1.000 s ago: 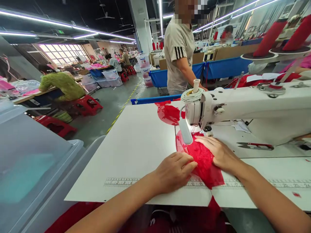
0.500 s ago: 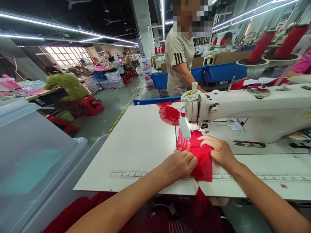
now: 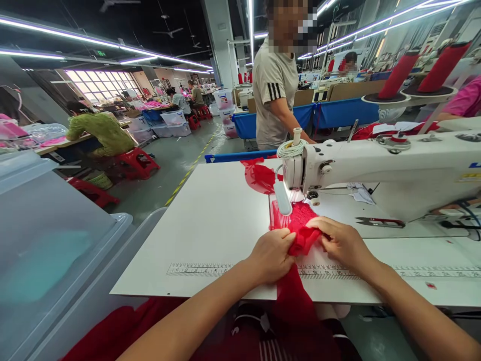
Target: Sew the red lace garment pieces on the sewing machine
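A piece of red sheer and lace fabric (image 3: 300, 215) lies at the needle end of the white sewing machine (image 3: 361, 163). Its near edge is lifted and bunched between my two hands. My left hand (image 3: 272, 253) is closed on the fabric's left side, fingers curled in. On the right, my right hand (image 3: 340, 240) pinches the raised edge between thumb and fingers. A strip of red cloth (image 3: 295, 288) hangs from beneath my left hand over the table's front edge. The lamp head (image 3: 282, 198) hides part of the fabric near the needle.
More red fabric (image 3: 259, 178) lies at the table's back edge. Thread snips (image 3: 379, 221) rest right of my right hand. A printed ruler (image 3: 195, 269) runs along the white table (image 3: 210, 215). Plastic bins (image 3: 67, 240) stand at left. A person (image 3: 276, 95) stands behind the machine.
The fabric's near part, flat before, is now gathered up and folded between my hands. My left hand has shifted slightly left and down. More red cloth now shows hanging over the table edge.
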Tool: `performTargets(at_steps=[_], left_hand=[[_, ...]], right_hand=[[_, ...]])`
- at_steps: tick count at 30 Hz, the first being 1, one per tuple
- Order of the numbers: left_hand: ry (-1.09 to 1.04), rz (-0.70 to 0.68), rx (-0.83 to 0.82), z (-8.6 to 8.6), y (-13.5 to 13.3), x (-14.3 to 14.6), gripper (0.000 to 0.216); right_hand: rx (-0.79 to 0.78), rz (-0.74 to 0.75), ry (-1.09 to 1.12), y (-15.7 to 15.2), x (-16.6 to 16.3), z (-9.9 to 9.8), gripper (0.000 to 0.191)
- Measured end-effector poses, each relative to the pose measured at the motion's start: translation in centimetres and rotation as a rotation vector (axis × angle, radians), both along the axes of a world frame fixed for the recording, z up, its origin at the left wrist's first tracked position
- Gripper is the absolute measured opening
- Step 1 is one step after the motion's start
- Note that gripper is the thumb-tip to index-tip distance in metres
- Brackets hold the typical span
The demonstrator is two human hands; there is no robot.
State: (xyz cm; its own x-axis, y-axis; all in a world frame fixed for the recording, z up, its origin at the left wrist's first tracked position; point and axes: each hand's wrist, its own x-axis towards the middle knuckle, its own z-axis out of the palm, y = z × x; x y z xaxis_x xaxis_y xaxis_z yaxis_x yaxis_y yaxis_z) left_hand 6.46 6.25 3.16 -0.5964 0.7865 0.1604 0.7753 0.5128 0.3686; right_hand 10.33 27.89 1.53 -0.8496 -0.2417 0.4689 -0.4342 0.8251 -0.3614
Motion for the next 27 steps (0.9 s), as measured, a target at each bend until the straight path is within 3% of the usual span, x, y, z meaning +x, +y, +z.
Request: performTargets(at_steps=[4,8,10,12,14,17,21,23,27], left_hand=[[0.360,-0.087,-0.103,-0.9,-0.2,0.7,0.028],[0.438,-0.125,-0.084,-1.4,-0.1,0.9,0.047],[0.441,-0.141,-0.075,-1.5,0.2,1.1,0.046],[0.447,-0.081,-0.053,-1.8,0.6,1.3,0.039],[0.433,0.068,-0.041,-2.2,0.8,1.4,0.034],[0.315,0.161,-0.041,-2.4,0.5,0.6,0.031],[0.139,-0.085,0.013,-1.5,-0.3,-1.7,0.023],[-0.061,-0.126,0.063,-0.7,-0.5,-3.0,0.023],[-0.464,-0.020,0.146,0.7,0.1,-4.9,0.015]], right_hand=[[-0.111,0.190,0.043,0.7,-1.4,0.6,0.029],[0.151,0.219,-0.095,0.9,-2.2,1.9,0.047],[0.294,0.171,-0.126,0.8,-2.7,2.1,0.043],[0.340,0.137,-0.126,0.6,-3.2,1.8,0.032],[0.297,0.120,-0.111,0.5,-3.4,1.1,0.030],[0.189,0.110,-0.094,0.5,-3.4,-0.2,0.033],[0.035,0.115,-0.088,0.3,-3.0,-1.2,0.018],[-0.037,0.126,-0.087,0.2,-3.0,-1.2,0.014],[-0.159,0.149,-0.074,-0.2,-3.3,-1.1,0.013]])
